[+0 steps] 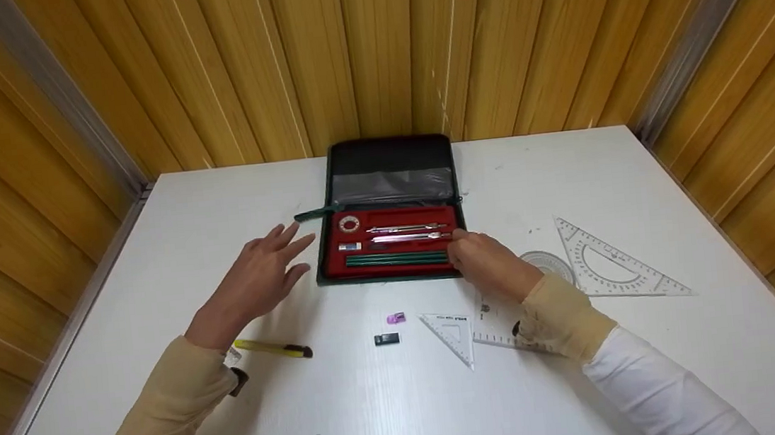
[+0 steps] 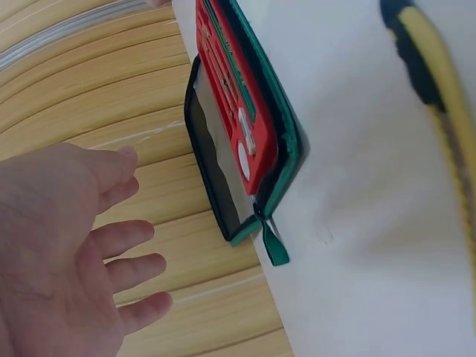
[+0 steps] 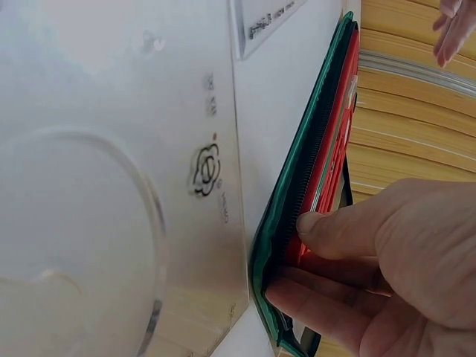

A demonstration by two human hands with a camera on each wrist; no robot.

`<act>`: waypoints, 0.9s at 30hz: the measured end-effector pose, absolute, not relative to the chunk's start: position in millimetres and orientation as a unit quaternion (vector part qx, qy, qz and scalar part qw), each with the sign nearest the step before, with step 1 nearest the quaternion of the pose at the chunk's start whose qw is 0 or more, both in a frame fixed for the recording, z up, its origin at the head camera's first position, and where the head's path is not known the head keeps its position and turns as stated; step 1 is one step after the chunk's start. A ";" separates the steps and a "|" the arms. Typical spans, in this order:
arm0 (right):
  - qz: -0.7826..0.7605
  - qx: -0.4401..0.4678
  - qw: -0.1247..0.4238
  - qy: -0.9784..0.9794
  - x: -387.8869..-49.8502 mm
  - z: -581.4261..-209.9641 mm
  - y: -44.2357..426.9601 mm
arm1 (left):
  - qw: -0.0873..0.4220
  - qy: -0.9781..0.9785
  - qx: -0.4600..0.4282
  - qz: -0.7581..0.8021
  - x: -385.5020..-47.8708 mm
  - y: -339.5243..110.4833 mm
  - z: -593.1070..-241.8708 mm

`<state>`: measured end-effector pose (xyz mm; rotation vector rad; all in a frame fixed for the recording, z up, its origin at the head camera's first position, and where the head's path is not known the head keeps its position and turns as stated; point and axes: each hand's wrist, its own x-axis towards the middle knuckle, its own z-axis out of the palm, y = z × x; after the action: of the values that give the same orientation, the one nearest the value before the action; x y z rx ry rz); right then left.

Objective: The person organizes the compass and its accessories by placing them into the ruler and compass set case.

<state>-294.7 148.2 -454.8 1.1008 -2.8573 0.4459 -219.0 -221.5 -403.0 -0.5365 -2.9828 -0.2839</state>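
A dark zip case (image 1: 388,150) with green edging lies unfolded on the table. Its red tray (image 1: 335,269) bears green pencils (image 1: 391,258), two metal drawing instruments (image 1: 406,228), a small eraser (image 1: 350,247) and a white ring-shaped piece (image 1: 348,223). My right hand (image 1: 491,261) is at the tray's right end; in the right wrist view its thumb (image 3: 323,230) and curled fingers pinch the red tray's edge, and the fingertips are partly hidden. My left hand (image 1: 258,272) hovers left of the case, fingers spread and holding nothing, near the green strap (image 1: 314,214).
A yellow utility knife (image 1: 272,348) lies below my left hand. In front of the case are a pink sharpener (image 1: 396,318) and a small black box (image 1: 386,339). To the right lie a small set square (image 1: 456,326), a large set square (image 1: 613,267) and a clear protractor (image 1: 552,262).
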 end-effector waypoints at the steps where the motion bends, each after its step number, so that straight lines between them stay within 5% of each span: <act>1: 0.143 0.355 0.025 -0.924 -294.8 -455.0 148.2 | 0.047 -0.979 -0.173 -0.095 -214.2 -225.1 -403.8; 27: 0.152 0.342 0.011 -0.927 -296.8 -455.0 146.2 | -0.029 -0.980 -0.180 -0.082 -117.8 -258.7 -465.9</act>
<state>-296.8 146.2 -455.0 1.0660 -2.8933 0.4751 -117.8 -258.7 -465.9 -0.5758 -3.1365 -0.2612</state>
